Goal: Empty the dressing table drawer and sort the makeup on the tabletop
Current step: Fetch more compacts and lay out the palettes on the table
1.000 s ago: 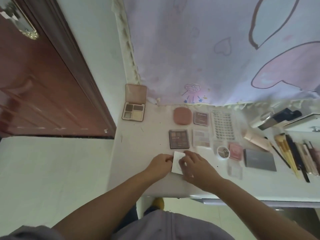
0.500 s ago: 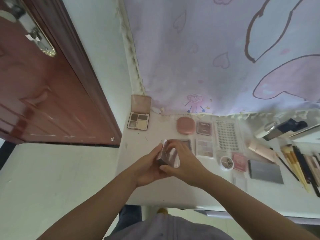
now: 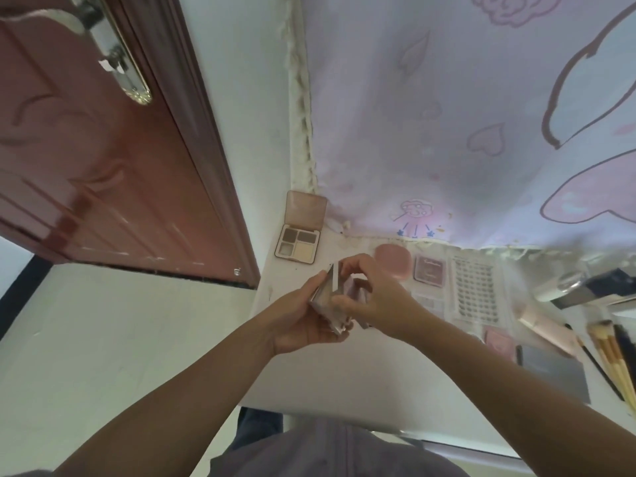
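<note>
White counter (image 3: 347, 376): makeup is laid out in rows along its far side. Eyeshadow palette (image 3: 327, 297): held tilted above the counter, clamped between both hands. Left hand (image 3: 303, 321): fingers curled beneath the palette. Right hand (image 3: 375, 301): fingers pinched on its upper edge.

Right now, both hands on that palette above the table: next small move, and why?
Probably lower it into the bare spot beside the other palettes. Both the left hand and right hand hold the palette tilted above the tabletop, near the round pink compact.
</note>
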The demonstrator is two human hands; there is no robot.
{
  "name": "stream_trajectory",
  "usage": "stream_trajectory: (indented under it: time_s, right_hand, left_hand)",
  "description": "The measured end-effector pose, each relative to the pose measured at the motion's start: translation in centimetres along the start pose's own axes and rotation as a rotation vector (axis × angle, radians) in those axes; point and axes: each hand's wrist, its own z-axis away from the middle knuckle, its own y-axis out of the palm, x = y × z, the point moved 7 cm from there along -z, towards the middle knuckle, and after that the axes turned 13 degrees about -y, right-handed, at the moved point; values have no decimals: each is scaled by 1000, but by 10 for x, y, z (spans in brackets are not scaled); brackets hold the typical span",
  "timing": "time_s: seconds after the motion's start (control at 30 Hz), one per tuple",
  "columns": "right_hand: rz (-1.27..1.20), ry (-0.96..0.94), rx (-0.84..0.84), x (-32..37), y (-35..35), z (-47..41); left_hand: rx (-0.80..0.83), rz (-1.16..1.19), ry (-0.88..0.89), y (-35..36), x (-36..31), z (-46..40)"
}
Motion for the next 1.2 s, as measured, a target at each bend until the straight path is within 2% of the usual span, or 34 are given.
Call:
stream_trajectory:
  time_s: [0.07,0.13,0.27,0.37,0.43,0.5,0.67,0.77,0.9,1.1,1.2]
  right_hand:
    - [-6,19,70,-2,-1,-5]
    - [-118,75,88,-7,-4,-12]
    - [-395,271,-133,-38,-19,-17]
    - [-511,360,-84,-61,-1,-9]
    - [-447,361,-52,-72,15,-8]
    - [-316,349,-94,-80,25,-14]
    - [62,375,-166,-96,46,-39]
    - [206,366,-165,-100,56,-52]
    - [241,414,-166,-111,62,-64]
    - [184,455,-175,-117,66,-63]
    - [149,415,-236,-112,46,-52]
  left_hand:
    - [64,31,1,3,2,1]
    - [131,92,-10,3,6,1]
    - [173,164,-27,-10,18,4]
    - [123,232,15,-35,21,10]
    - [46,242,59,-53,20,14]
    - [-89,197,83,-70,17,17]
    - [-581,-108,171,-110,-9,19]
    - [-775,-332,224,-122,-33,27]
    - [-889,-677,225,-127,-52,24]
    - [-955,-871,260,-133,-60,20]
    - [-1092,-896,302,-127,-58,27]
